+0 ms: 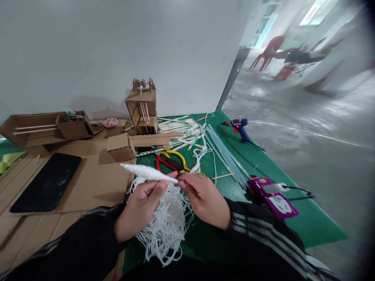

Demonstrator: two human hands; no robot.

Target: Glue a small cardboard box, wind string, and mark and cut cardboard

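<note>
A thin stick thickly wound with white yarn (pixel 143 171), fat in the middle and tapering at both ends, is held slantwise over the table. My left hand (pixel 140 210) is closed around its lower middle, thumb on top. At the right tip, my right hand (pixel 205 199) pinches the narrow end between thumb and fingers. A loose tangle of white yarn (pixel 164 234) lies beneath both hands, and a strand trails up to the back of the table. Just beyond my hands lie scissors or pliers with red and yellow handles (pixel 184 160), partly hidden by my right hand.
Cardboard models (pixel 149 97) and a pile of thin wooden sticks (pixel 178 127) stand behind. A black tablet (pixel 47 181) rests on cardboard at left. Rightward are clear glue sticks (pixel 228 156), a blue glue gun (pixel 240 127) and a purple power strip (pixel 271 195) near the table edge.
</note>
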